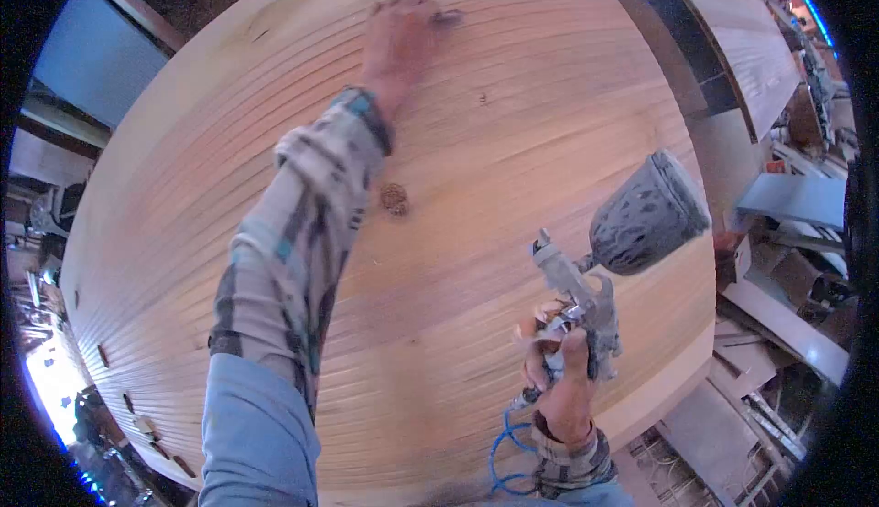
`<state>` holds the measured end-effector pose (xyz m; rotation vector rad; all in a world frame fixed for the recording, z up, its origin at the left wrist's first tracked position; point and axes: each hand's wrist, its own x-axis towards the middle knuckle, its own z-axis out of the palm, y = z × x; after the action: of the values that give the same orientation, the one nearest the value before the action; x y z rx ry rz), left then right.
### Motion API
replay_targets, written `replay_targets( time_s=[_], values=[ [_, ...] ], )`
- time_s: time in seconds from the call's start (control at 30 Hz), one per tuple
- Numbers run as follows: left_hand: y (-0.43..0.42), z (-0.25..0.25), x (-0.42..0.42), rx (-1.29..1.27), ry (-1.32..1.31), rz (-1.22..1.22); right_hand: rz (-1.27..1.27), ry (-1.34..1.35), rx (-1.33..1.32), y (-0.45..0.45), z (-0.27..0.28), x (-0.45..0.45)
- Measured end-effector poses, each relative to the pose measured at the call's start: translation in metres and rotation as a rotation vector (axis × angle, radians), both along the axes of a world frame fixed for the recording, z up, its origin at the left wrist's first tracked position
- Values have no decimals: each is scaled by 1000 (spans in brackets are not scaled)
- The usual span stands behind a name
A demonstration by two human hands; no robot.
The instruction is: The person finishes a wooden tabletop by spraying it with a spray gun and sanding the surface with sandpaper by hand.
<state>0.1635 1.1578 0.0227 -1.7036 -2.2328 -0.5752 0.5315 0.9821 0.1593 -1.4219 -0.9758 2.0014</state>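
Note:
My left hand (pixel 400 38) reaches to the far part of a broad, pale wood panel (pixel 513 168). It appears to rest palm-down on the grain, slightly blurred, with the thumb out to the right; its underside is hidden. Below right, my right hand (pixel 563 383) is wrapped around the handle of a spray gun (pixel 591 315). A grey, paint-smeared cup (pixel 645 219) is joined to the gun and tilts to the upper right, over the panel's right edge. From the grip hangs a coiled blue air hose (pixel 504 452).
Dark knots, one round (pixel 394 199), mark the panel. Beyond its right edge stands another wood panel (pixel 732 31), with scrap boards (pixel 778 324) piled below. A light blue board (pixel 96 59) lies at the upper left. Clutter lines the left side beside a bright opening (pixel 55 383).

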Motion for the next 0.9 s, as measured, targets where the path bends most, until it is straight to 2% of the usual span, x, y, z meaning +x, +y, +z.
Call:
replay_targets(
  time_s=[0.03,0.1,0.13,0.2,0.23,0.27,0.3,0.4,0.47,0.53,0.6,0.73,0.87,0.9],
  values=[
    [-7,-33,-19,258,-730,-390,-6,-18,0,0,-3,3],
    [-55,-28,-58,184,-849,-466,-33,26,5,0,-8,4],
    [-99,11,-54,-99,-220,-159,-48,45,-49,2,-9,5],
    [-176,8,-87,-97,-211,50,-75,79,-112,6,-13,5],
    [-213,18,-103,-84,-119,27,-50,133,-112,10,-19,2],
    [-251,22,-118,-72,-244,101,-23,182,-113,13,-22,-1],
    [-283,27,-126,-77,-233,176,-35,193,-118,16,-24,-5],
    [-319,42,-130,-124,-201,315,-10,308,-197,28,-24,-11],
    [-299,38,-124,-146,-178,372,-44,297,-166,32,-23,-7],
    [-263,17,-113,-68,-50,189,-73,317,-154,34,-21,8],
    [-177,24,-68,4,-216,77,-59,324,-177,38,-20,6],
    [-9,15,-1,54,-143,-25,-15,385,-276,38,-34,8],
    [115,18,71,43,-186,-104,-43,449,-352,33,-39,19],
    [147,15,87,90,-130,-151,-64,465,-390,37,-41,23]
  ],
)
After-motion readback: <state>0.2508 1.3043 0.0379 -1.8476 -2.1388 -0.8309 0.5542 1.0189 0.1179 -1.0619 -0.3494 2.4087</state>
